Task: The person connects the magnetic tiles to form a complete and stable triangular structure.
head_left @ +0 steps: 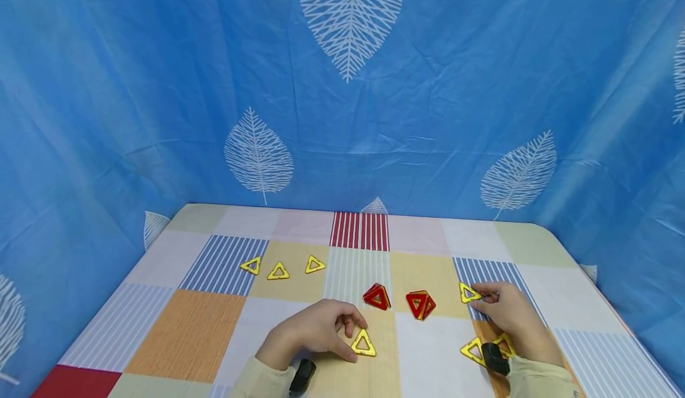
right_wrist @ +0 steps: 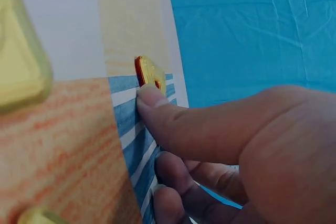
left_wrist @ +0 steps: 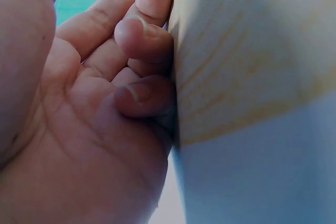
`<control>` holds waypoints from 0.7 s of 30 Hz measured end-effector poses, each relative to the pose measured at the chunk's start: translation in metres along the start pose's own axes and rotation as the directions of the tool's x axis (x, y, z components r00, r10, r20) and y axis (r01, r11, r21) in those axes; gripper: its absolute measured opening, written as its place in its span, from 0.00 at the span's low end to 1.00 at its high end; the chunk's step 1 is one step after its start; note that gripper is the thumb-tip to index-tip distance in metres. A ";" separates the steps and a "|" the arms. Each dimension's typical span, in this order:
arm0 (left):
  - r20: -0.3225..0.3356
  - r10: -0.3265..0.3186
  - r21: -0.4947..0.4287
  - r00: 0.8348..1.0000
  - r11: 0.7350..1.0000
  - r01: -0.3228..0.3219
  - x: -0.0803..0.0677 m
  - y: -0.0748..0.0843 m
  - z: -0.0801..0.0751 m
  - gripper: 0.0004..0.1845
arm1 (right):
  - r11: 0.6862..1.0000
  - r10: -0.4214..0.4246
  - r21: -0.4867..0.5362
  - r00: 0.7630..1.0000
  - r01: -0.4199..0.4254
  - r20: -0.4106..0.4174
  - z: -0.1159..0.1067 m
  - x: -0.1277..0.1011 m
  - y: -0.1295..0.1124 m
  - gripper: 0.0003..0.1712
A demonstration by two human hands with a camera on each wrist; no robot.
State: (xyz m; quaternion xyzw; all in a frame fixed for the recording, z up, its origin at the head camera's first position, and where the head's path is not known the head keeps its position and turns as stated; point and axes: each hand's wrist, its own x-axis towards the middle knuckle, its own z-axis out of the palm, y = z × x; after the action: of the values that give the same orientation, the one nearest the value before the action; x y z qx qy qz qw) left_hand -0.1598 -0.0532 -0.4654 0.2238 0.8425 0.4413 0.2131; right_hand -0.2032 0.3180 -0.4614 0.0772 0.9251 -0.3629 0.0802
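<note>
Bkgd: blue cloth backdrop (head_left: 439, 88) w/ white leaf prints (head_left: 350, 17), hung on three sides. Surface (head_left: 187, 332) covered w/ patchwork cloth: striped, woodgrain, pastel squares. Rounded far corners. Light even.

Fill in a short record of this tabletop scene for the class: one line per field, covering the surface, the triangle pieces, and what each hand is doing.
surface: patchwork tablecloth, blue leaf-print curtain behind
far left pieces: three flat yellow triangles in a row
middle pieces: two red and yellow triangle clusters, standing up
left hand: fingertips on a flat yellow triangle
right hand: fingertips touching a yellow triangle on the blue stripes
near right wrist: two more yellow triangles, partly hidden
</note>
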 end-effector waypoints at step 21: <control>0.002 -0.007 -0.025 1.000 1.000 0.007 -0.002 0.003 -0.001 0.19 | 0.990 0.092 0.109 0.995 -0.088 -0.036 -0.004 -0.005 -0.016 0.42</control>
State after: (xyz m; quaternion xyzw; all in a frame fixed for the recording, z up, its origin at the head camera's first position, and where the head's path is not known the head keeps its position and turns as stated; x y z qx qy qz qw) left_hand -0.1581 -0.0533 -0.4622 0.2186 0.8375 0.4506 0.2183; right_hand -0.2023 0.3089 -0.4467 0.1305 0.9014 -0.4063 0.0733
